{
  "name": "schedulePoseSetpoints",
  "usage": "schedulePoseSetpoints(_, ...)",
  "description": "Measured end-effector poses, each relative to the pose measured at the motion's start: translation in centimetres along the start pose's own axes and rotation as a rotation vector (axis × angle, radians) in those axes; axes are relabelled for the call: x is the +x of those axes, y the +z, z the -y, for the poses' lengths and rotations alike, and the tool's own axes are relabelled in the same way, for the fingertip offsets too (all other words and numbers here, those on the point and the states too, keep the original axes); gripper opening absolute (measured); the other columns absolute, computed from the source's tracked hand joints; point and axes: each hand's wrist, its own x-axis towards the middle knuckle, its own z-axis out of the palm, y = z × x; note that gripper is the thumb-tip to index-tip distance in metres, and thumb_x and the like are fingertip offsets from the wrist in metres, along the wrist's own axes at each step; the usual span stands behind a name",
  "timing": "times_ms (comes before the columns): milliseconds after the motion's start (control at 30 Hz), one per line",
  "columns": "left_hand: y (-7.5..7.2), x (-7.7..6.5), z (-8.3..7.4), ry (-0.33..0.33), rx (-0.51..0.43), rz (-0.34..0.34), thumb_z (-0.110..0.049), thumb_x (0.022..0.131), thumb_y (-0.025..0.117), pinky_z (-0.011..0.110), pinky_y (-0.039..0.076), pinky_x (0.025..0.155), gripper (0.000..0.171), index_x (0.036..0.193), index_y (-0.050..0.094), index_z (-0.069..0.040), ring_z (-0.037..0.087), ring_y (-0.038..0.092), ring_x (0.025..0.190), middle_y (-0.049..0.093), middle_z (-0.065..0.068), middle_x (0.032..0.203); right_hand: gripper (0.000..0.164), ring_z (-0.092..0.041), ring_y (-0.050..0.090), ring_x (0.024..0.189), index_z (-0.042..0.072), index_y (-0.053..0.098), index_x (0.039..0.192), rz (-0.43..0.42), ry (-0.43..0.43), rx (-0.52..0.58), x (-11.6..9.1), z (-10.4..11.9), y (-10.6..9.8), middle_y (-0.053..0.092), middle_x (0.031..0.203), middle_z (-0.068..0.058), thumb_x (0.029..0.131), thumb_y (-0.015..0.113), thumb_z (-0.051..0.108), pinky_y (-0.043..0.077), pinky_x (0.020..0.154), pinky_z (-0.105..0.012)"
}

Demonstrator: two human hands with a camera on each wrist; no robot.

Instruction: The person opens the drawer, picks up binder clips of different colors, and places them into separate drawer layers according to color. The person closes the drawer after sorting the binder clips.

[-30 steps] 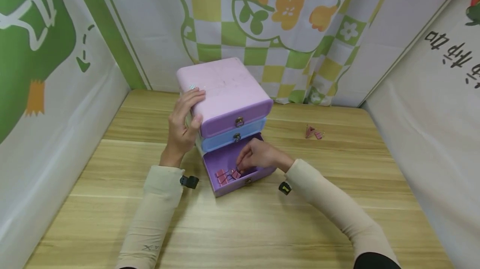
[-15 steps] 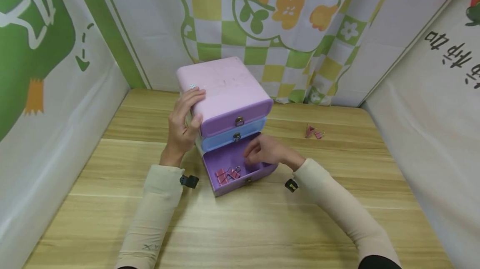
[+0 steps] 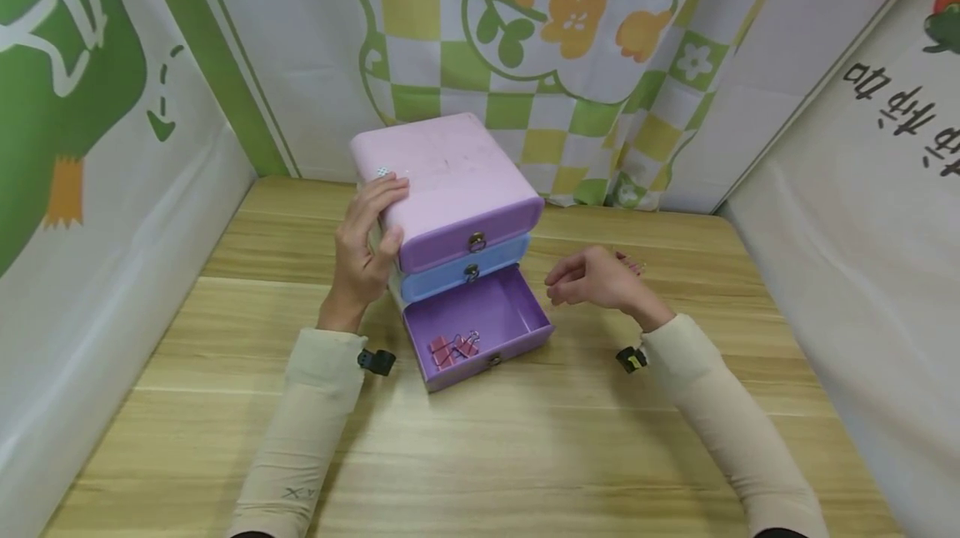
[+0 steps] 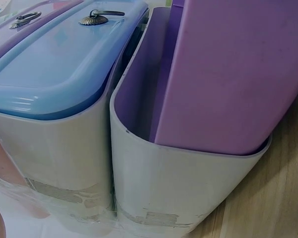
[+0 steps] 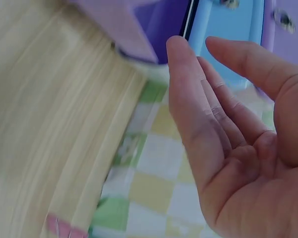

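Observation:
A small drawer cabinet [image 3: 450, 167] with a pink top stands on the table, its purple bottom drawer [image 3: 517, 305] pulled out. Pink binder clips [image 3: 453, 348] lie in that drawer's front left part. My left hand [image 3: 363, 251] rests on the cabinet's left side, fingers over the top edge and thumb near the front corner. To the right of the drawer hovers my right hand [image 3: 600, 278], its fingers relaxed and holding nothing; the right wrist view shows a gap between thumb and forefinger. More pink clips [image 5: 64, 227] on the table are partly hidden behind this hand in the head view.
The blue middle drawer [image 3: 465, 267] and the purple top drawer [image 3: 468, 236] are closed, each with a small metal ring pull. A checked, flowered curtain [image 3: 562, 47] hangs behind the wooden table [image 3: 555, 455]. Printed white sheets border both sides.
My right hand has come out of the drawer and moved right toward the clips on the table. The clips in the drawer are left lying there. My left hand stays on the cabinet.

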Motion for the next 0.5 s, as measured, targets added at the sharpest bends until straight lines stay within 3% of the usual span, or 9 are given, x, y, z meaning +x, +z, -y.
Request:
schedulePoseSetpoints(233, -0.1, 0.1, 0.0, 0.007, 0.008, 0.005, -0.032, 0.094, 0.051, 0.05, 0.038, 0.128, 0.053, 0.129, 0.07, 0.003, 0.036, 0.056, 0.142, 0.069, 0.021, 0.137, 0.031, -0.026, 0.08, 0.097, -0.007, 0.073, 0.122, -0.108, 0.081, -0.035, -0.9, -2.1, -3.5, 0.079, 0.112, -0.024, 0.098, 0.071, 0.013, 0.067, 0.09, -0.039)
schedulePoseSetpoints(500, -0.1, -0.1, 0.2, 0.008, 0.001, 0.005, -0.032, 0.094, 0.051, 0.051, 0.038, 0.128, 0.053, 0.129, 0.07, 0.003, 0.036, 0.056, 0.142, 0.069, 0.021, 0.137, 0.035, -0.01, 0.078, 0.084, -0.006, 0.072, 0.125, -0.232, 0.139, -0.099, -1.4, -4.2, -7.0, 0.08, 0.112, -0.022, 0.099, 0.07, 0.017, 0.066, 0.077, -0.025)
